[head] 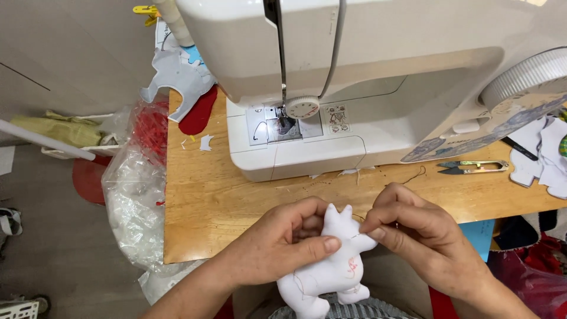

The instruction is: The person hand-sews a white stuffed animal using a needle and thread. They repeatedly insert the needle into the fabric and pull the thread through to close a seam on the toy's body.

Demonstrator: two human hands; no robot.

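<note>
The left hand [277, 245] is wrapped around a small stuffed toy [331, 266] of white cloth — soft, plump, with two pointed ears at the top and stubby rounded legs below. Its thumb lies flat across the toy's body, the fingers curled behind. A small red embroidered mark shows on the cloth just below that thumb, and loose thread trails over the lower body.

The right hand [416, 233] pinches at the toy's upper side, thumb and forefinger pressed tightly together against the fabric; whatever sits between the fingertips is too small to tell. The toy is held between both hands, just above the person's lap and at the near edge of a wooden table [201, 207] with a warm, grained surface.

Beyond the hands stands a glossy cream plastic sewing machine [354, 88], its metal needle plate lit and a round dial beside it. Past the right hand, thin metal thread snips [472, 167] lie flat on the wood, near flat white cut-out cloth pieces [546, 159]. Beyond the left hand, more cut shapes — pale and red [189, 94] — hang over the table's far corner, and crinkled clear plastic bags [136, 189] bulge off the table's side.
</note>
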